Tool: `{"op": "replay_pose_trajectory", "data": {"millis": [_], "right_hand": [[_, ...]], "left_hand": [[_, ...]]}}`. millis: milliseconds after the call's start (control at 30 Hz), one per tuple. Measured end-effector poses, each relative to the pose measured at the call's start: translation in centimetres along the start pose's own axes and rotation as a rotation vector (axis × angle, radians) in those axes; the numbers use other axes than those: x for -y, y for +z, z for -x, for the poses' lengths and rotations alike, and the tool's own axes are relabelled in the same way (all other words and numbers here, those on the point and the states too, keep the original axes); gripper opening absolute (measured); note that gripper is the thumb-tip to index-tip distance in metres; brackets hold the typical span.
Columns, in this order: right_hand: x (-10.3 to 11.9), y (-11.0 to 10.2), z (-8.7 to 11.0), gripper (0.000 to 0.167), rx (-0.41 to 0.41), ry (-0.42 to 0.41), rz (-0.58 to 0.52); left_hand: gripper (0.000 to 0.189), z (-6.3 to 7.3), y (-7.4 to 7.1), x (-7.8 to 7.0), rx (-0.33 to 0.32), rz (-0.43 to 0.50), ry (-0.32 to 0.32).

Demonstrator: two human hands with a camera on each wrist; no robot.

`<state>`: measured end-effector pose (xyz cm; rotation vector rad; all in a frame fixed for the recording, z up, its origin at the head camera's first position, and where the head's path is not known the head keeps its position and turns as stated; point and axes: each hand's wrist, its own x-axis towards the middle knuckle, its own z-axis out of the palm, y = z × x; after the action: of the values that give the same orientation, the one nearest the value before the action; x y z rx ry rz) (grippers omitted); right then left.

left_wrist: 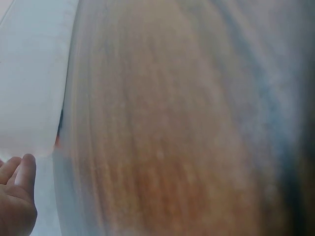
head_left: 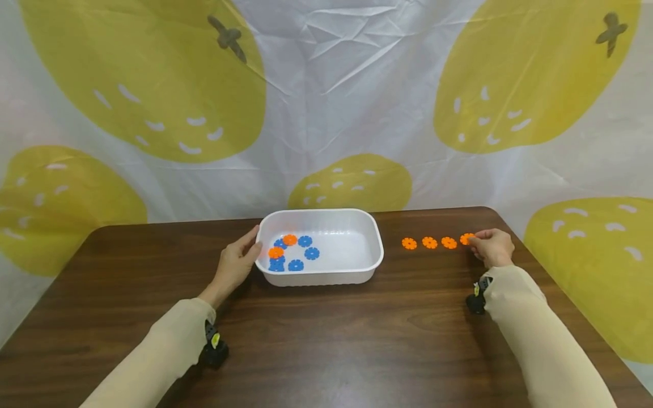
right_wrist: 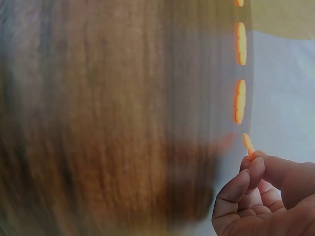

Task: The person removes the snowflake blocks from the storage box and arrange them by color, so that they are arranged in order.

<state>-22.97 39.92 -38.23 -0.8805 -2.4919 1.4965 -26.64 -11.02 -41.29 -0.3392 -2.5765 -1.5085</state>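
Observation:
My left hand grips the left wall of a white plastic basin, thumb lapping over the rim. In the left wrist view, fingers of that hand lie against the white side. Inside the basin, mostly toward its left, are several blue notched discs and two orange ones. Far to the right, my right hand pinches an orange notched disc between thumb and index finger, at the end of a row. Three more orange discs lie flat in that row, left of the hand.
A dark wooden table bears everything, and its far edge runs just behind the basin and the row of discs. Right behind it hangs a white cloth printed with yellow fruit. The table's right edge passes close to my right forearm.

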Motion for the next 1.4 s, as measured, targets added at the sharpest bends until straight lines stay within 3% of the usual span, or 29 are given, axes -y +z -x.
{"op": "replay_pose_trajectory", "data": {"millis": [633,1400], "right_hand": [[-0.8,0.64,-0.34,0.018,-0.098,-0.056,0.132],[-0.86,0.21,-0.89,0.024,-0.044,-0.084,0.221]], "left_hand": [[0.047,0.03,0.12,0.14,0.013,0.013,-0.021],[0.047,0.19,0.18,0.21,-0.001,0.004,-0.005]]}}
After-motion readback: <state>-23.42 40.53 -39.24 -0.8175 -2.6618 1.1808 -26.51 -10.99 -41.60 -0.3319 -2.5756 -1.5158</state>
